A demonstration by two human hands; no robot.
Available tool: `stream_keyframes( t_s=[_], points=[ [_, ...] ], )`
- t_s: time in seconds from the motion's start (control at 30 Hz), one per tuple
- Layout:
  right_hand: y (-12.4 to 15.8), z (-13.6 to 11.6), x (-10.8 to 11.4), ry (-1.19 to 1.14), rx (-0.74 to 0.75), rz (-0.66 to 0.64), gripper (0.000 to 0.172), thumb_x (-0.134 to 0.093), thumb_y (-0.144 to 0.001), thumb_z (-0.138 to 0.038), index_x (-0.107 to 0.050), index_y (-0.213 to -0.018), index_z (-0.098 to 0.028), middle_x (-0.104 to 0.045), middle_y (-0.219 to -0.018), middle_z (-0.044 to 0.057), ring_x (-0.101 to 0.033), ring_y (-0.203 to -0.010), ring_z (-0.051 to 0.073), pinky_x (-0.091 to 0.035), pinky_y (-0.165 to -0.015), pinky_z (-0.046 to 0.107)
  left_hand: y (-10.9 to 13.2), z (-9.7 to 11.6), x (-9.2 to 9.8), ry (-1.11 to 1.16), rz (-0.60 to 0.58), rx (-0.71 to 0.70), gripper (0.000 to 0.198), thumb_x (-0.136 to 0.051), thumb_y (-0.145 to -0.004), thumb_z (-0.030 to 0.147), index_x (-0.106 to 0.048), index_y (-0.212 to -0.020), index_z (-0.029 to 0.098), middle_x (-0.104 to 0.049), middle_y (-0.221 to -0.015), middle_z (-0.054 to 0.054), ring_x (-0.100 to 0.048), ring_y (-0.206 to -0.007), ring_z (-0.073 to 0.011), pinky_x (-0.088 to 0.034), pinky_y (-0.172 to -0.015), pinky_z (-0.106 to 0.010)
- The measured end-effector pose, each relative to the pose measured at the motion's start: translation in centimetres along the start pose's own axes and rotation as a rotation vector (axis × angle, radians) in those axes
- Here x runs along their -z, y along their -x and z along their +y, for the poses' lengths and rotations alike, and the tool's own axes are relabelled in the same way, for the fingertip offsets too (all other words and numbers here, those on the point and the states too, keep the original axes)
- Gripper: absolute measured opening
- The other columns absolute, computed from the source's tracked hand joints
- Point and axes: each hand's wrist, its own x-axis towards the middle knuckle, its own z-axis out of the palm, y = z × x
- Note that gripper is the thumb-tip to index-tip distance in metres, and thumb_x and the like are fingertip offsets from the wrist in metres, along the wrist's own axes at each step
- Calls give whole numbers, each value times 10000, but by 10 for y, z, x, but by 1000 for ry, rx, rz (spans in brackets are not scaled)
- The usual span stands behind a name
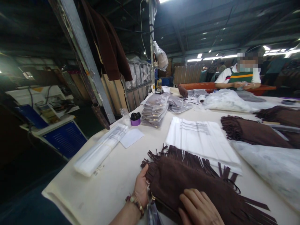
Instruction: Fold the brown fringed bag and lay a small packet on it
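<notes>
Fringed brown bag (187, 184) lies flat near the front edge of the table (112, 187). Your left hand (142, 187) grips its left end, thumb on top. Your right hand (199, 207) rests spread across it. Press evenly and steer your fingers clear of the fringe.

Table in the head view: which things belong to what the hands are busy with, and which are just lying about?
In hand: brown fringed bag, left hand at its end, right hand flat on it.
Lying about: stack of white plastic bags, pack of clear bags, white paper slip, purple cup, grey packed pouches, other fringed pieces.
</notes>
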Motion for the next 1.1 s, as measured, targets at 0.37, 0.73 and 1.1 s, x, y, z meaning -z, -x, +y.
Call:
stream_keyframes(
  t_s=[0.37,0.73,1.1],
  points=[
    [-139,16,-78,-185,-87,-357,153,-472,-846,-163,-593,-927,-208,-651,-919,16,-575,-911,172,-404,-843,328,-24,-1,4,53,-54,-89,641,-433,-740,672,-591,-1121,180,-661,-1015,-100,-557,-1066,-298,-415,-945,-457],
    [-3,12,-38,194,223,97,238,-424,-884,-212,-610,-1033,-202,-691,-996,-9,-619,-952,123,-441,-848,257,-25,11,5,175,-62,9,625,-367,-820,621,-597,-1099,112,-669,-993,-133,-584,-1026,-300,-386,-965,-482],
    [11,-12,-48,107,-1,227,320,-317,-918,-150,-626,-998,-172,-682,-1022,14,-576,-1033,142,-330,-1017,320,-33,22,-9,-897,-33,-189,619,-377,-832,592,-503,-1221,127,-568,-1224,-129,-442,-1215,-287,-333,-1039,-478]
  ],
)
